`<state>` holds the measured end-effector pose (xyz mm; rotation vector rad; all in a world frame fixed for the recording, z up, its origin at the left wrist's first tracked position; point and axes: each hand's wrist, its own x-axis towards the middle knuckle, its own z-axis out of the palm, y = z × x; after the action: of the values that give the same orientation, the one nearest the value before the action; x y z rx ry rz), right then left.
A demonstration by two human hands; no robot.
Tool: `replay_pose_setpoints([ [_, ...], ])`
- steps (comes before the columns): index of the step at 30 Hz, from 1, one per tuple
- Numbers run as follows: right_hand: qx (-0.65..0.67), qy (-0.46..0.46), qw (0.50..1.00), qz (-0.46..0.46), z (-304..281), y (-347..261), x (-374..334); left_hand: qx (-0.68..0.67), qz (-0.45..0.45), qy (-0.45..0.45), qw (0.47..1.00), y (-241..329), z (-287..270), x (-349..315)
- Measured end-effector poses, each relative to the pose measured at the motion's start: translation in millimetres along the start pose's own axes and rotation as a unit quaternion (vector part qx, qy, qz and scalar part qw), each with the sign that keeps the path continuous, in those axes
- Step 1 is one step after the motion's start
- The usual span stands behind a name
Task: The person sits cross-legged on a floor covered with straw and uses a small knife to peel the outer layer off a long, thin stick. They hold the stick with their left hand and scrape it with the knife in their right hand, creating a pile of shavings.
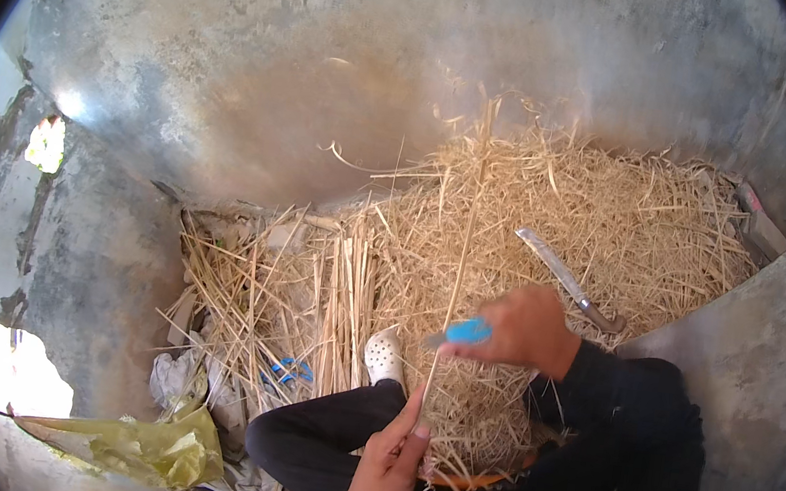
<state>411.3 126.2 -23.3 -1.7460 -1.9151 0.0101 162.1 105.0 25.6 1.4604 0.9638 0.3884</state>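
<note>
My left hand [388, 469] is closed around the lower end of a long, thin, pale bamboo-like strip [471, 216], which runs away from me over the heap of shavings. My right hand [525, 329] grips a knife with a bright blue handle [470, 332]. Its short blade lies against the strip, a little beyond my left fingers, and is slightly blurred. Right of the strip, a curved-handled blade tool [557, 271] rests on the shavings, with neither hand touching it.
Curly straw-coloured shavings [632, 216] pile against the concrete wall [338, 52]. Several cut strips [346, 289] lie left of the white clog [385, 356] on my foot. Yellow-green plastic sheeting [162, 448] and a blue object [289, 372] are at the lower left. My bent legs flank the work.
</note>
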Motion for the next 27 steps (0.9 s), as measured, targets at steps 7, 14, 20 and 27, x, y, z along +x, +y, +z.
replay_pose_setpoints([
  [7, 0.019, 0.015, 0.999, 0.047, -2.0, 8.2, -0.9, 0.081, 0.027, -0.001, 0.996, 3.9, -0.7, -2.2],
  [14, -0.074, 0.054, 0.985, 0.145, -11.4, 68.5, 23.4, 0.126, -0.007, -0.014, 0.992, 13.3, 4.4, -14.6],
  [20, -0.167, 0.115, 0.956, 0.212, -27.9, 124.5, 28.6, 0.143, 0.044, -0.05, 0.988, -2.5, 11.7, -19.2],
  [27, 0.002, 0.009, 0.959, 0.282, -31.2, 71.9, 21.4, -0.141, -0.059, -0.023, 0.988, -20.3, -4.6, 12.6],
])
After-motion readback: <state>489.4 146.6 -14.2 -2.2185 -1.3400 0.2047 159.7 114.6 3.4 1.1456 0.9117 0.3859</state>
